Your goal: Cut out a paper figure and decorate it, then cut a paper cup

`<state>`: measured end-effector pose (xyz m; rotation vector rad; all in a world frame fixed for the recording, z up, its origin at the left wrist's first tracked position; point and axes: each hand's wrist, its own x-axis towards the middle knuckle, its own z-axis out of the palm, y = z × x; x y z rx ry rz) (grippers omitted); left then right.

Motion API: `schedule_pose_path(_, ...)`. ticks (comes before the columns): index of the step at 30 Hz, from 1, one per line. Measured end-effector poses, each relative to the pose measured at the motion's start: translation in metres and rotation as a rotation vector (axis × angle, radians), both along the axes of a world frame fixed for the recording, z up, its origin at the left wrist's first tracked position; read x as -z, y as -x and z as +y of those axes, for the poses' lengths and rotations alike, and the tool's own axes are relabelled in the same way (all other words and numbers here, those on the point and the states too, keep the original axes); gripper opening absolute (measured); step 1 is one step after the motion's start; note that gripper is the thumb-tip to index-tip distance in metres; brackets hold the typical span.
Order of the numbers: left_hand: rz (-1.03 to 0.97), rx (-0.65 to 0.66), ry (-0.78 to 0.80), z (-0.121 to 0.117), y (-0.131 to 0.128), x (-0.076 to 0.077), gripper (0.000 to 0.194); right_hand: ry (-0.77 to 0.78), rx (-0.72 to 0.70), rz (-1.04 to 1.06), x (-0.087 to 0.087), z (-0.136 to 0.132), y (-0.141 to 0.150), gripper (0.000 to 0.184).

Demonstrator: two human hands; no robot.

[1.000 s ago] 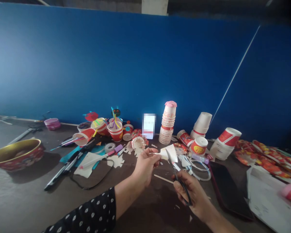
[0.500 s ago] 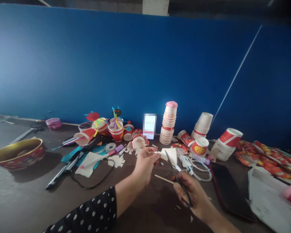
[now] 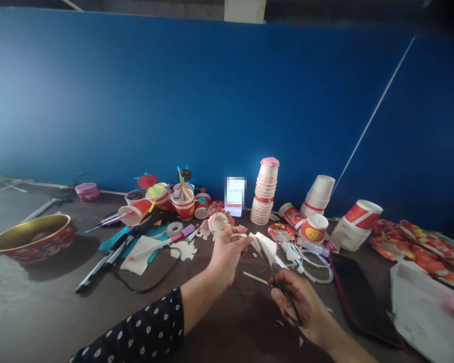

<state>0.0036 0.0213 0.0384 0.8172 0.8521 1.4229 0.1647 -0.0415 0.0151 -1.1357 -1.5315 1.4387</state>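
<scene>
My left hand (image 3: 227, 257) pinches a small piece of white paper (image 3: 267, 247) between finger and thumb, holding it up over the dark table (image 3: 41, 287). My right hand (image 3: 300, 307) grips black-handled scissors (image 3: 282, 287). Their thin blades reach up to the paper's edge, and the paper appears to sit between them. Part of the scissor handles is hidden inside my fingers. Small white paper scraps and a thin wooden stick (image 3: 255, 278) lie below my hands.
Stacked paper cups (image 3: 265, 194), red cups, coloured straws and a gold-rimmed bowl (image 3: 32, 238) stand along the blue wall (image 3: 136, 101). Pens, tape, paper cut-outs and a black cord lie left of my hands. A dark phone (image 3: 363, 297) and red wrappers lie right.
Both hands and the paper have shifted slightly, and the scissor blades now sit closer to the paper. The whole view has drifted slightly, with the table items moving right.
</scene>
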Motion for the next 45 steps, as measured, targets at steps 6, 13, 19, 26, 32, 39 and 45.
schedule_pose_path(6, 0.029, -0.012, 0.009, 0.000, 0.000, -0.003, 0.029, 0.018, -0.005, 0.025, 0.002, 0.001, -0.001, 0.045)
schedule_pose_path(13, -0.015, 0.021, 0.009, -0.007, -0.005, -0.002, 0.025, 0.011, 0.048, 0.019, 0.004, 0.000, 0.002, 0.047)
schedule_pose_path(19, 0.004, 0.108, 0.046, -0.013, -0.010, 0.003, 0.020, -0.026, 0.058, -0.005, 0.000, -0.001, 0.002, 0.047)
schedule_pose_path(26, 0.066, 0.110, 0.031, -0.011, -0.009, 0.002, 0.018, -0.007, 0.046, 0.014, 0.005, 0.000, -0.001, 0.043)
schedule_pose_path(32, 0.106, 0.094, 0.017, -0.011, -0.006, -0.003, 0.016, 0.005, 0.013, 0.044, 0.011, 0.003, -0.003, 0.042)
schedule_pose_path(39, 0.162, 0.114, 0.021, -0.009, -0.003, -0.007, 0.014, -0.018, 0.034, -0.018, 0.012, 0.003, -0.003, 0.036)
schedule_pose_path(45, 0.195, 0.148, 0.034, -0.005, 0.001, -0.008, 0.015, -0.048, 0.027, -0.081, 0.003, 0.000, -0.002, 0.039)
